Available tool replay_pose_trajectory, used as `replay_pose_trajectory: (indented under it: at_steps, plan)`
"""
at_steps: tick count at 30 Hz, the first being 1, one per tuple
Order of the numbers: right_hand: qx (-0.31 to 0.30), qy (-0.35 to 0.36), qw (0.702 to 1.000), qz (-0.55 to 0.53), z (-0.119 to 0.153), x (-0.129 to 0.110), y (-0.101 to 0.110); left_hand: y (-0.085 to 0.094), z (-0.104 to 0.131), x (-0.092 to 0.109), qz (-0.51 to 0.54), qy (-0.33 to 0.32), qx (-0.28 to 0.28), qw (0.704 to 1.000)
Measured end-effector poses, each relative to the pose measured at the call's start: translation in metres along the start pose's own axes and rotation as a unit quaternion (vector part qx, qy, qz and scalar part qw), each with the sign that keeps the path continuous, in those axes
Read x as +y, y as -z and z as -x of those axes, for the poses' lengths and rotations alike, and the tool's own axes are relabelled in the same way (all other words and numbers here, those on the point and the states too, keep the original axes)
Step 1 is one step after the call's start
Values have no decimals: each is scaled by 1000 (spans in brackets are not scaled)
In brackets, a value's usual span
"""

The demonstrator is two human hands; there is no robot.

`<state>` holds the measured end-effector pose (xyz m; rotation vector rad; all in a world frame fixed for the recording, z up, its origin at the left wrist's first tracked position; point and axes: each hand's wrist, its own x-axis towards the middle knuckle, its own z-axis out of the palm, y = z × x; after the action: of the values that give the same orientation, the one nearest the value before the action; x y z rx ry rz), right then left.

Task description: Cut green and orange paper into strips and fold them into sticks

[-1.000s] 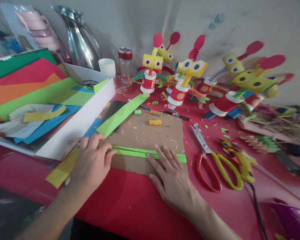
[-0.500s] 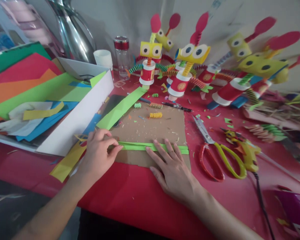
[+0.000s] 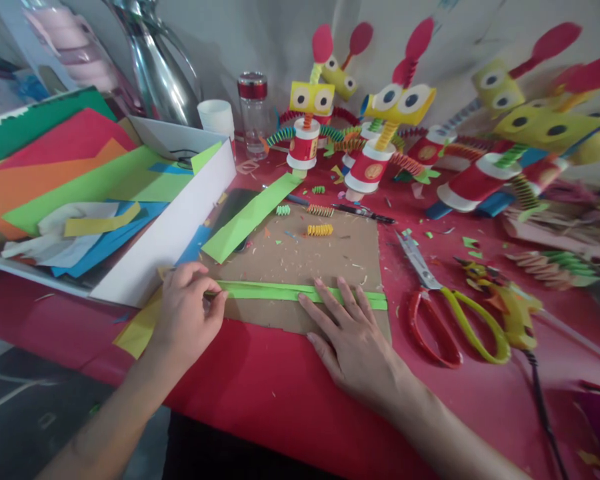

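The left hand (image 3: 187,317) has its thumb and forefinger brought narrow together, and it holds the left end of a long, thin strip of bright green paper (image 3: 260,291). The right hand (image 3: 355,330) is wide and flat, with spread fingers, and its fingertips press on the right part of this strip. The strip lies straight across a flat sheet of brown cardboard (image 3: 295,260), and a narrow fold line runs along its smooth surface. The cardboard, sprinkled with small paper crumbs, rests on a glossy red counter (image 3: 240,387).

Behind the strip, a small yellow paper spring (image 3: 320,230), pleated like an accordion, lies on the cardboard. Near the left hand there is a wider, flat light-green paper band (image 3: 247,223), placed diagonally, and a yellow paper strip (image 3: 140,327), partly hidden by this hand. To the right of the cardboard lie metal scissors (image 3: 420,263), slightly opened, with one red and one yellow handle loop.
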<state>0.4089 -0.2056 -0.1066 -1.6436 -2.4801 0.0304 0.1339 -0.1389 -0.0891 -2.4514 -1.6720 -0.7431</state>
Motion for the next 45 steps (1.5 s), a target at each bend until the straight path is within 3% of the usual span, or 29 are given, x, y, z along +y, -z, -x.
replay_pose_trajectory:
  at_steps: [5, 8, 11, 15, 20, 24, 28, 30, 35, 42, 45]
  plan:
    - [6, 6, 1000, 2, 0, 0, -1, 2, 1, 0, 10, 41, -16, 999]
    - [12, 7, 1000, 4, 0, 1, -1, 6, 2, 10, -35, 61, -1, 997]
    - [15, 8, 1000, 6, 0, 1, -2, 8, 6, 19, -104, -3, -12, 995]
    - [16, 11, 1000, 9, 0, 1, -3, 2, 15, 18, -80, -133, -80, 985]
    - [5, -5, 1000, 0, -1, -1, 1, -1, 22, 17, -113, -102, -114, 982]
    - [-10, -14, 1000, -5, -1, -3, 5, -1, 16, 43, -116, -76, -92, 986]
    - [-7, -12, 1000, -4, -1, -3, 6, -9, 13, 74, -57, -149, -116, 980]
    - [-2, -13, 1000, -3, -2, -3, 5, -14, 15, 82, -40, -148, -135, 979]
    - [4, -14, 1000, -5, -3, -3, 4, -17, 24, 78, -46, -81, -117, 989]
    - [4, -10, 1000, -2, -1, -2, 4, -14, 36, 66, -51, -38, -91, 994]
    - [7, -11, 1000, 1, 0, -2, 2, -5, 43, 58, -48, -52, -58, 996]
